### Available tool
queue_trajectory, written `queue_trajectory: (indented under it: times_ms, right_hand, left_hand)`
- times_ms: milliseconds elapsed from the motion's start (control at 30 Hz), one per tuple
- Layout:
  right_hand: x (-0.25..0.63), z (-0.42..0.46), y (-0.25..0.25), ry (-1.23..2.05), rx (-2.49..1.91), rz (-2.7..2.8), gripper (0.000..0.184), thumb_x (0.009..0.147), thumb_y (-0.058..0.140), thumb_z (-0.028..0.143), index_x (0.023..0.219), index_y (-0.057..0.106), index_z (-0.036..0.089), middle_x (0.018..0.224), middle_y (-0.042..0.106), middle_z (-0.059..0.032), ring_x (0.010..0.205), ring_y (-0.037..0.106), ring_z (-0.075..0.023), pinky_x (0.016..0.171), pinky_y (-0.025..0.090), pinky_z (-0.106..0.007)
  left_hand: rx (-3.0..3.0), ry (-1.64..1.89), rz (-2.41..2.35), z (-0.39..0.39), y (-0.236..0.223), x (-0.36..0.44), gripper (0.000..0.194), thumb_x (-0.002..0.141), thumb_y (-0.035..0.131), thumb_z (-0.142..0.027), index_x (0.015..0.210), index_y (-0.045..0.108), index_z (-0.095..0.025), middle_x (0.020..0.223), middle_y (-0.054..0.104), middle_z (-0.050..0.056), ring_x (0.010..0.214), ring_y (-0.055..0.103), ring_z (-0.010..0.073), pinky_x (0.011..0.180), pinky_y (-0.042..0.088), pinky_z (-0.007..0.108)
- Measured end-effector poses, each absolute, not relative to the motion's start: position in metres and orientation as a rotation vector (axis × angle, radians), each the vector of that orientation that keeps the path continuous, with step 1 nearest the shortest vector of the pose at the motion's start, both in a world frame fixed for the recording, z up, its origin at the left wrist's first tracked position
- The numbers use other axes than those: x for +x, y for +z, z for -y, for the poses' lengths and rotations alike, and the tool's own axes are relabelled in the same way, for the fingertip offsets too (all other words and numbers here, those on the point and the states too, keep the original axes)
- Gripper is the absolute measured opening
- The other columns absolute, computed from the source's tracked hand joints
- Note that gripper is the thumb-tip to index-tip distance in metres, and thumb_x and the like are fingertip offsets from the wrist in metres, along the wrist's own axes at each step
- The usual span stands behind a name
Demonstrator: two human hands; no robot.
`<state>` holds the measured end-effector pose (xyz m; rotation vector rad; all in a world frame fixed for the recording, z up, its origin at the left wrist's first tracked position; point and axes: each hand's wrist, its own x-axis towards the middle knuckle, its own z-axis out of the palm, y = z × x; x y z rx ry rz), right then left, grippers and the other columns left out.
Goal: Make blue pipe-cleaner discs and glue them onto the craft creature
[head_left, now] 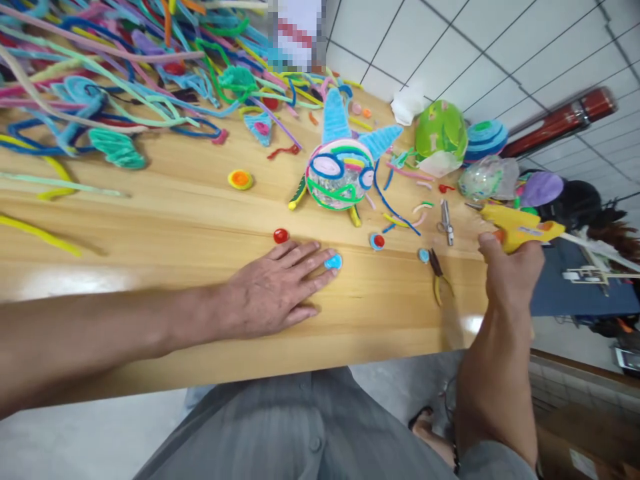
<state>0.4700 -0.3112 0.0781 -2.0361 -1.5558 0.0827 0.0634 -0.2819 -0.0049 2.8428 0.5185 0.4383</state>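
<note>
My left hand (pixel 277 293) lies flat on the wooden table, fingers spread. Its fingertips rest at a small blue coiled disc (pixel 333 261), and a red disc (pixel 281 236) sits just beyond the knuckles. At the right, my right hand (pixel 513 267) is wrapped round the handle of a yellow hot glue gun (pixel 520 225), held over the table's right end with its nozzle pointing left. Past my left hand stands a round figure (pixel 340 177) with blue pipe-cleaner ears, white eye patches and a green zigzag mouth. A blue-and-red disc (pixel 377 241) lies in front of it.
Pliers (pixel 437 277) and a silver clipper-like tool (pixel 447 223) lie near the glue gun. A big tangle of pipe cleaners (pixel 125 73) covers the far left. A green ball (pixel 441 133) and a clear ball (pixel 483 179) stand at the back right. An orange-yellow disc (pixel 241 179) lies left of the figure.
</note>
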Motion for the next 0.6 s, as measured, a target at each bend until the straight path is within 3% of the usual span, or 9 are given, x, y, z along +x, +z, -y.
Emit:
queue_trajectory:
  times_ms: [267,467,600]
  right_hand:
    - [0.376,0.309,0.056,0.176,-1.923,1.721,0.042,0.078,0.083,0.049,0.109,0.074,0.023,0.094,0.08,-0.0044,0.078,0.076,-0.0242,0.064,0.062,-0.034]
    - [0.372,0.314,0.042,-0.057,-1.78,2.08,0.031,0.08,0.079,0.035,0.108,0.075,0.022,0.103,0.082,-0.0076,0.088,0.081,-0.0285,0.081,0.066,-0.041]
    - [0.375,0.319,0.039,-0.169,-1.781,2.117,0.03,0.081,0.077,0.032,0.11,0.074,0.024,0.104,0.083,-0.0068,0.086,0.081,-0.0299,0.075,0.066,-0.041]
  left_hand:
    - [2.841,0.394,-0.52,0.282,-0.004,0.063,0.066,0.105,0.055,-0.051,0.16,0.047,-0.015,0.168,0.043,0.016,0.149,0.046,0.0406,0.122,0.035,0.057]
    - [2.833,0.432,-0.509,0.283,-0.005,0.064,0.065,0.104,0.056,-0.052,0.156,0.052,-0.012,0.165,0.047,0.018,0.148,0.047,0.0409,0.122,0.034,0.056]
    - [2.837,0.427,-0.507,0.283,-0.005,0.063,0.064,0.105,0.054,-0.053,0.155,0.052,-0.013,0.165,0.047,0.018,0.149,0.046,0.0403,0.123,0.033,0.055]
